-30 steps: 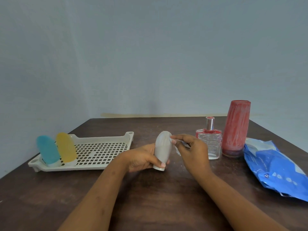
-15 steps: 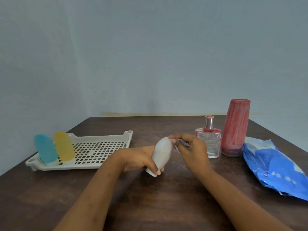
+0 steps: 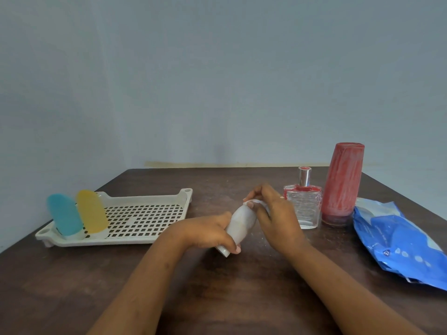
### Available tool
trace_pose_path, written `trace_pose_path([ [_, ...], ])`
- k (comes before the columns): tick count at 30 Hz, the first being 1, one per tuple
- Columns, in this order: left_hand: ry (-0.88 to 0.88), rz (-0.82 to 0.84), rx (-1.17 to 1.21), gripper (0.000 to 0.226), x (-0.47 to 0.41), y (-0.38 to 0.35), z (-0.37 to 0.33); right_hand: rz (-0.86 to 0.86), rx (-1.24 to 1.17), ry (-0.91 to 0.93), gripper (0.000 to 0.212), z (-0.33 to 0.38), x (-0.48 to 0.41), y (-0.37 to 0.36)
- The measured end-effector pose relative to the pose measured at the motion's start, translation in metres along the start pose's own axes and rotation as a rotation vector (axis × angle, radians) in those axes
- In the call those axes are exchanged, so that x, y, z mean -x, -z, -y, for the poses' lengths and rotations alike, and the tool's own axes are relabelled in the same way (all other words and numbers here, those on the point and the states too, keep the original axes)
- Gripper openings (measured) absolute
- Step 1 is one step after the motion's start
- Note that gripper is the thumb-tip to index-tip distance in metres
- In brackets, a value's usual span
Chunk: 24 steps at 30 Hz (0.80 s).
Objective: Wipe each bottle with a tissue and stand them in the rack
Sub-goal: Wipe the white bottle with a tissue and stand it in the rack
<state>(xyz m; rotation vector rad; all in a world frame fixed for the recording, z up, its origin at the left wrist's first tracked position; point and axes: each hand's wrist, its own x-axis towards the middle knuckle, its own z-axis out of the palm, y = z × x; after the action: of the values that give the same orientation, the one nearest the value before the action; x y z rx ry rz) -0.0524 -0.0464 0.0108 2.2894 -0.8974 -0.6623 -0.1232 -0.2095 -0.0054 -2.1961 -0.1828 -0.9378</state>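
Note:
My left hand (image 3: 205, 232) grips a small white bottle (image 3: 239, 226) near its cap end, tilted with its rounded end up and to the right, just above the table. My right hand (image 3: 273, 213) pinches a white tissue (image 3: 256, 203) against the bottle's rounded end; most of the tissue is hidden by the fingers. A blue bottle (image 3: 64, 218) and a yellow bottle (image 3: 92, 215) stand cap-down at the left end of the cream slotted rack (image 3: 145, 218). A clear perfume bottle (image 3: 303, 204) with a red collar and a tall red bottle (image 3: 342, 184) stand to the right.
A blue tissue pack (image 3: 401, 240) lies at the right edge of the dark wooden table (image 3: 229, 298). A pale wall runs close behind and to the left. The rack's grid right of the two bottles holds nothing.
The white bottle has tilted further, its rounded end leaning right and its cap end swinging toward me. My right hand stays at the rounded end with the tissue.

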Motion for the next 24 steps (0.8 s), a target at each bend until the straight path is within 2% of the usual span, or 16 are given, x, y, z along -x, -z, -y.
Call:
trace_pose_path([
  [4, -0.007, 0.009, 0.076, 0.075, -0.002, -0.002, 0.002, 0.068, 0.130, 0.009, 0.007, 0.004, 0.000, -0.004],
  [13, -0.001, -0.029, 0.196, 0.091, -0.003, -0.002, 0.003, 0.179, 0.261, 0.043, 0.011, 0.014, 0.004, -0.007],
  [15, -0.016, -0.039, 0.221, 0.083, -0.003, -0.003, 0.001, 0.212, 0.266, 0.074, 0.011, 0.017, 0.005, -0.008],
  [18, -0.061, -0.004, 0.252, 0.057, -0.001, -0.003, -0.002, 0.257, 0.311, 0.117, 0.019, 0.024, 0.008, -0.009],
  [24, -0.085, 0.026, 0.366, 0.053, -0.006, -0.002, 0.006, 0.226, 0.382, 0.148, 0.018, 0.022, 0.004, -0.009],
])
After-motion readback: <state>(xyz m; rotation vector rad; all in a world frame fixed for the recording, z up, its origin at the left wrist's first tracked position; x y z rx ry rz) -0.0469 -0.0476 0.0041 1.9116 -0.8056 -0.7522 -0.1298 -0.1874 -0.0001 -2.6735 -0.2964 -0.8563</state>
